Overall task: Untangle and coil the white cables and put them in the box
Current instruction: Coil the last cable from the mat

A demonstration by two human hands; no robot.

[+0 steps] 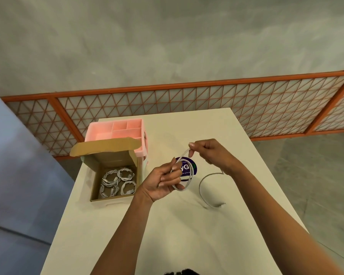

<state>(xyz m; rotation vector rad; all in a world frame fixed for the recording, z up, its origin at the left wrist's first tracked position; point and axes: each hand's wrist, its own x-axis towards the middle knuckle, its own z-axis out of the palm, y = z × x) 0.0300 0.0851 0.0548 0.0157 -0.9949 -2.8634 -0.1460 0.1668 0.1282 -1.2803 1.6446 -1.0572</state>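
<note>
Left grip (163, 181): pinching the white cable (182, 189) loop.
Right grip (209, 153): pinching the same cable higher up.
Box (111, 158): holding coiled cables (118, 182).

One white cable (184, 188) in work: thin, partly wound into a single loop that hangs from the pinch of my left hand (161, 183), with its upper strand rising to the pinch of my right hand (209, 151). Its loose tail runs on past my right wrist and lies in an open curve on the table (167, 225), the end blurred. Cardboard box (94, 181) sits at the table's left edge, lid flap open and tilted back, with several small white coiled cables (117, 183) lying flat and close together on its floor.
</note>
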